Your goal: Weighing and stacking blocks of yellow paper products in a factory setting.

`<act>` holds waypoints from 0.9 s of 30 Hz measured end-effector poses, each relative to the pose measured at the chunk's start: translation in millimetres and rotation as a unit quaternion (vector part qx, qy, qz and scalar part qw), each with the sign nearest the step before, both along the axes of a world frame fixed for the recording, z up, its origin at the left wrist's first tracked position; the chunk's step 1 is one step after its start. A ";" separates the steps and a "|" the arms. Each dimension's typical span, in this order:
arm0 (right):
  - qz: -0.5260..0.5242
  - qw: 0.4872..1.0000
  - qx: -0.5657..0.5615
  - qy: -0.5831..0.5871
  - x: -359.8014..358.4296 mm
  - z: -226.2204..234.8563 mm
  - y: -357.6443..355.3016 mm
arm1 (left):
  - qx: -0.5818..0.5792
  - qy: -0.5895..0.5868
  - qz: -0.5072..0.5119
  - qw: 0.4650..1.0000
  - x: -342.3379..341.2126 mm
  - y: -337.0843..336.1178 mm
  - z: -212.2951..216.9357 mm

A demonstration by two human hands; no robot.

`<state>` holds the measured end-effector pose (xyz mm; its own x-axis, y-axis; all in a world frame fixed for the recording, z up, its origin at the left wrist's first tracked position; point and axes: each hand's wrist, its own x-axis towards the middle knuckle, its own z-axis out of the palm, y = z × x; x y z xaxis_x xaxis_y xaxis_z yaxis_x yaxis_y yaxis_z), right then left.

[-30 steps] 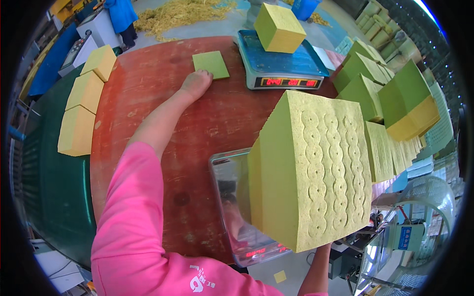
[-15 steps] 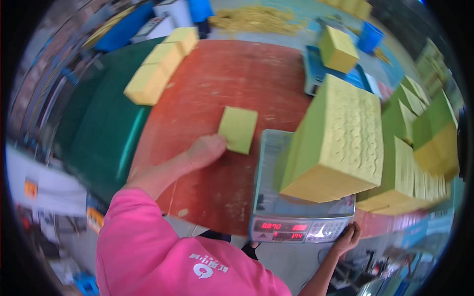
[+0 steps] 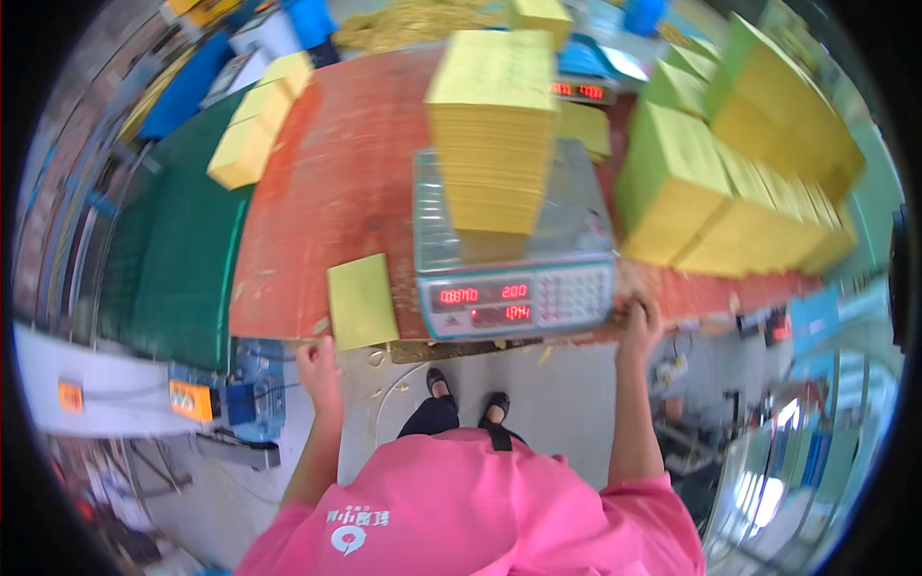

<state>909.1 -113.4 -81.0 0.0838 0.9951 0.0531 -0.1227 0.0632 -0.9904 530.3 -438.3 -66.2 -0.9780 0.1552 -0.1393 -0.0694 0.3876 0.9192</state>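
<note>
My left hand [image 3: 319, 370] is at the table's near edge, its fingers curled against the edge. Right beside it, a thin yellow sheet [image 3: 363, 302] lies tilted on the table, one corner at my fingers. My right hand [image 3: 640, 322] has its fingers curled over the table edge, just right of a digital scale [image 3: 576, 202] with lit red figures. On the scale's pan stands a tall, squared stack of yellow paper [image 3: 490, 144]. Neither hand touches the stack. The undersides of both hands are hidden.
The red table [image 3: 322, 192] has more yellow paper stacks [image 3: 720, 202] along its right side. A second scale [image 3: 586, 88] stands behind the first. Yellow blocks [image 3: 252, 134] line the left rim, beside a green surface [image 3: 163, 250]. My feet show below the table's edge.
My left hand has come back from mid-table to the near edge, and the yellow sheet now lies there. My view has turned and shifted to the right. The stack still stands on the scale.
</note>
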 end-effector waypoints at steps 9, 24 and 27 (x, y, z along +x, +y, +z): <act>0.153 0.976 -0.155 0.026 -30.7 17.5 -154.7 | 0.189 -0.330 -0.096 0.920 -14.5 -7.2 -40.8; 0.527 0.828 -0.171 -0.083 -167.7 33.7 -189.3 | 0.152 -0.355 -0.221 0.895 56.6 -35.3 25.9; 0.534 0.829 -0.139 -0.086 -166.5 68.5 -177.9 | 0.104 -0.263 -0.243 0.928 49.3 -24.7 62.3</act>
